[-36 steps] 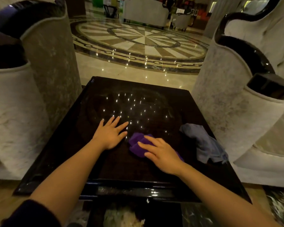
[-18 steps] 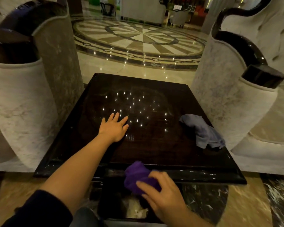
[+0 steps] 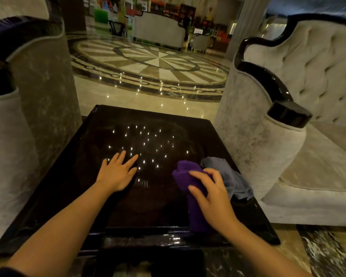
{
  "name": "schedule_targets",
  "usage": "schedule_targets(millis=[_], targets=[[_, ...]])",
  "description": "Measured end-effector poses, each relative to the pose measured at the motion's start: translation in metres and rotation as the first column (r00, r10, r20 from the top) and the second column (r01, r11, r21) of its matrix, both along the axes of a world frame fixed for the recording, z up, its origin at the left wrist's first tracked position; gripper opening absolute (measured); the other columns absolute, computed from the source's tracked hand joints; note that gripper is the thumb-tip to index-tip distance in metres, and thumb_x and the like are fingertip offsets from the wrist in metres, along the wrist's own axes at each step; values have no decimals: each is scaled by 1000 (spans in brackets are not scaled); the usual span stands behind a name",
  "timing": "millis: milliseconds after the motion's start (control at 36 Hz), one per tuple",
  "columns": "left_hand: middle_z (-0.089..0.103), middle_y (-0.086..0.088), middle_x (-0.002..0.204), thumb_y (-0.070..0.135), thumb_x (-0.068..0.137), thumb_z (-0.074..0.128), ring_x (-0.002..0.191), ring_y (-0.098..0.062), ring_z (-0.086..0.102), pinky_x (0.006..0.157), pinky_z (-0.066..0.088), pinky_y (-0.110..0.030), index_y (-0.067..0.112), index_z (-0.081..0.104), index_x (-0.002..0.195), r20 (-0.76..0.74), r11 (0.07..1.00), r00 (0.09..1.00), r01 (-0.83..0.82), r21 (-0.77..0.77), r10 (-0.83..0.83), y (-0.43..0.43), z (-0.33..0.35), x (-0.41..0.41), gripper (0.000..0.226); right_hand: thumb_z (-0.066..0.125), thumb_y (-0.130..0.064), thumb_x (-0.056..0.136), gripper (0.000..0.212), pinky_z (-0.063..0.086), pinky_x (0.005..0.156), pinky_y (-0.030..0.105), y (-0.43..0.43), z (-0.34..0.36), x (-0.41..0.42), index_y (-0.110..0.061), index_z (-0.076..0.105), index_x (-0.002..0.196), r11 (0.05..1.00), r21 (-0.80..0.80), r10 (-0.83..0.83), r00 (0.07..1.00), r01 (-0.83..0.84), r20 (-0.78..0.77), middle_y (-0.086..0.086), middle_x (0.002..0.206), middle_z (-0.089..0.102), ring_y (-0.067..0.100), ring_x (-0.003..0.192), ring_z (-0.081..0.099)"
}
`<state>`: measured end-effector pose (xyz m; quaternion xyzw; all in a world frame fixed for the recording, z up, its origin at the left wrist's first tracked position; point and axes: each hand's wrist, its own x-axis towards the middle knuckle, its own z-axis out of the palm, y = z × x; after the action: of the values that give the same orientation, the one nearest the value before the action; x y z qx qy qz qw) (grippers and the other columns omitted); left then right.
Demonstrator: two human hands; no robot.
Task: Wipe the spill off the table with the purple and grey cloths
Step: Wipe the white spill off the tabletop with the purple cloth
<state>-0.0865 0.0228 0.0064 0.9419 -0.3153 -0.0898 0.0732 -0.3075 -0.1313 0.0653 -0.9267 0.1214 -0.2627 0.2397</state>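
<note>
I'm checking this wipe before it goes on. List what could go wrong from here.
1. The grey cloth lies bunched at the table's right edge; a sweep by the right hand might push it off.
2. The purple cloth is wadded, so it may smear more than it lifts.

Setting: a hotel-style lobby or lounge. Indicators: a polished marble floor (image 3: 128,96) with a large circular inlaid medallion (image 3: 152,62); tufted pale velvet armchairs with glossy black trim, one at right (image 3: 308,80), one at left (image 3: 38,76); a glossy dark counter (image 3: 148,136) between them reflecting ceiling lights; a further sofa (image 3: 158,31) and bright displays beyond.
</note>
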Motion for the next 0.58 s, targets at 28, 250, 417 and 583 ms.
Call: schedule_targets(millis=[28, 250, 417, 583], targets=[[-3, -6, 158, 47, 95, 17, 145, -24, -3, 116, 4, -48, 38, -1, 144, -2, 1000, 1000, 7, -1, -7, -3, -1, 3, 53, 60, -16, 85, 33, 28, 91, 14, -12, 7, 10, -18, 57, 117, 999, 2, -32, 999, 32, 12, 10, 121, 44, 15, 108, 43], [-3, -4, 158, 51, 94, 17, 145, -22, -5, 116, 1, -48, 38, 2, 144, -25, 999, 998, 50, -15, -50, -40, -1, 24, 53, 56, -14, 87, 34, 36, 101, 37, -109, 25, 96, -11, 54, 121, 977, 52, -206, 978, 207, -33, 21, 123, 44, 33, 114, 46], [-6, -2, 157, 52, 94, 16, 144, -21, -7, 116, -1, -48, 38, -1, 144, -7, 998, 998, 59, 38, -59, -60, -2, 44, 54, 51, -19, 90, 38, 33, 104, 40, -173, 13, 146, -9, 48, 127, 959, 24, -276, 952, 282, -133, 24, 129, 41, 37, 119, 41], [-9, -1, 157, 52, 94, 16, 144, -20, -10, 115, -2, -49, 39, -3, 143, -20, 994, 998, 59, 96, -58, -68, -7, 60, 54, 47, -22, 93, 40, 30, 106, 42, -211, -8, 181, -9, 43, 130, 940, 45, -319, 918, 338, -236, 23, 134, 36, 38, 122, 36]])
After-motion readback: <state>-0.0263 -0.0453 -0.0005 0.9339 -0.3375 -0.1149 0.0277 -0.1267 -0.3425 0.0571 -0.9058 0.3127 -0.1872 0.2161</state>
